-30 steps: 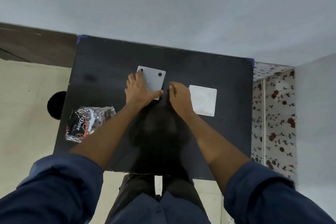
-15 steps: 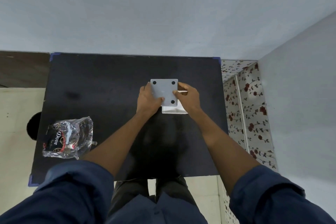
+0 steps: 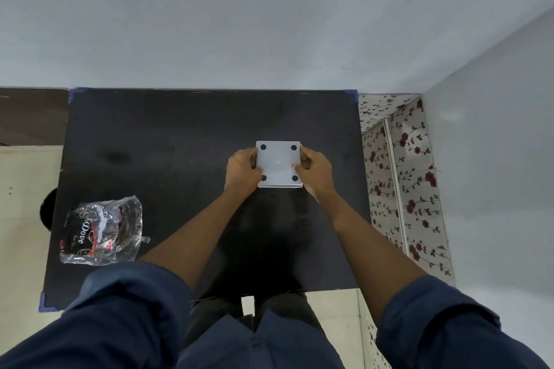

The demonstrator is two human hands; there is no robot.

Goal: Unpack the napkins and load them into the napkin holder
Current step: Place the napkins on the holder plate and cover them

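Grey napkin-holder plate [image 3: 278,162], four black feet up, is pinched at its sides by left hand [image 3: 242,169] and right hand [image 3: 315,170], over the napkin stack [image 3: 280,186] on the black table [image 3: 168,159]. Risk: misaligned lowering could skew or crumple the napkins. Empty wrapper [image 3: 101,232] lies well apart.

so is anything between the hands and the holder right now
Nothing visible. The left hand and right hand grip opposite sides of the grey napkin holder, fingers touching it. The empty wrapper lies apart, far left on the black table.
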